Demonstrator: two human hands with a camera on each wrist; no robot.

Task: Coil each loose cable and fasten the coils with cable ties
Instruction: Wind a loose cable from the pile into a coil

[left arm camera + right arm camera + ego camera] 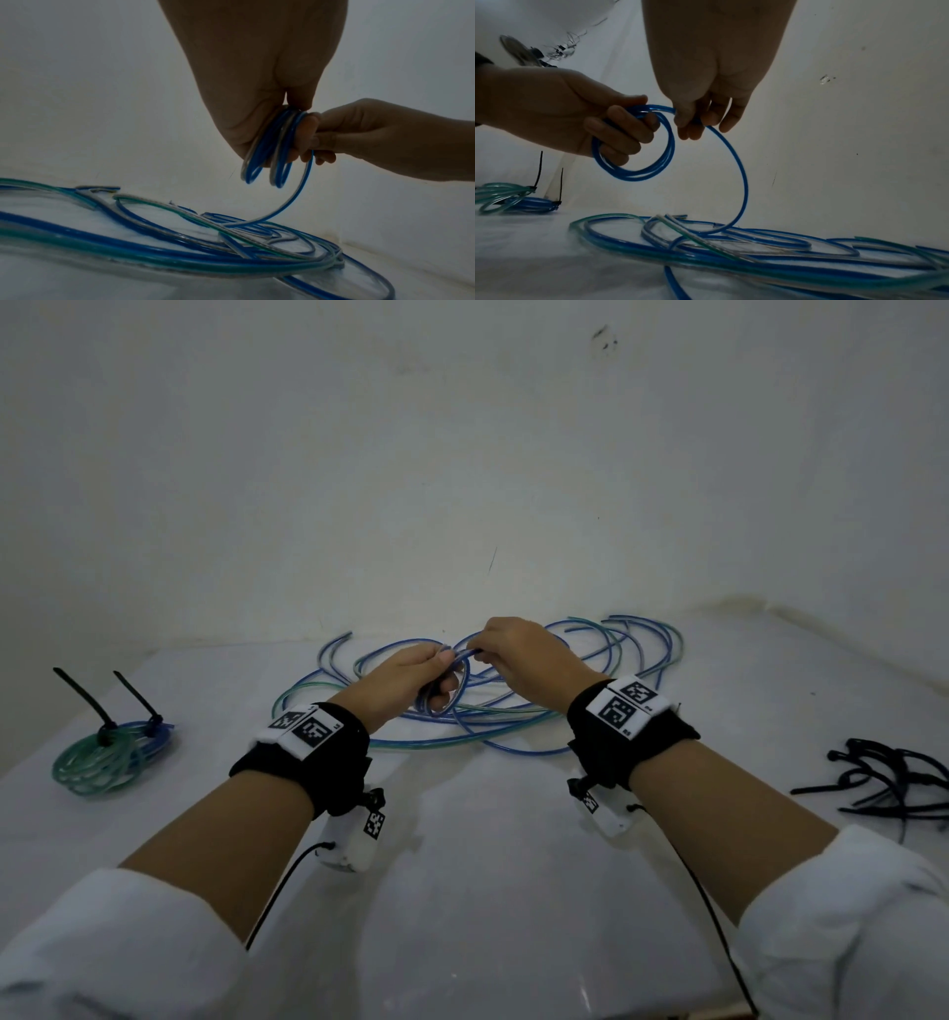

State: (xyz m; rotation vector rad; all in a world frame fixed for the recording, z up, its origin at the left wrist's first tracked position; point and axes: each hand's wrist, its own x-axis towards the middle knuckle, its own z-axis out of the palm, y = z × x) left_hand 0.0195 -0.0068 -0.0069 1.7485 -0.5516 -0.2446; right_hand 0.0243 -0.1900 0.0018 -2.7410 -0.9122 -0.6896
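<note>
A small coil of blue cable (445,686) (639,154) (267,154) hangs above the table, and my left hand (416,677) (598,125) grips it with fingers curled through the loops. Just to its right, my right hand (506,654) (700,113) (359,138) pinches the same cable's free run (739,172), which curves down to the loose pile. Loose blue and green cables (513,706) (180,243) (757,249) lie tangled on the white table (488,865) behind and under both hands.
A green coil and a blue coil (110,755) (513,200), each bound with a black cable tie, lie at the far left. Several loose black cable ties (888,780) lie at the right edge. A white wall (462,454) rises close behind the pile.
</note>
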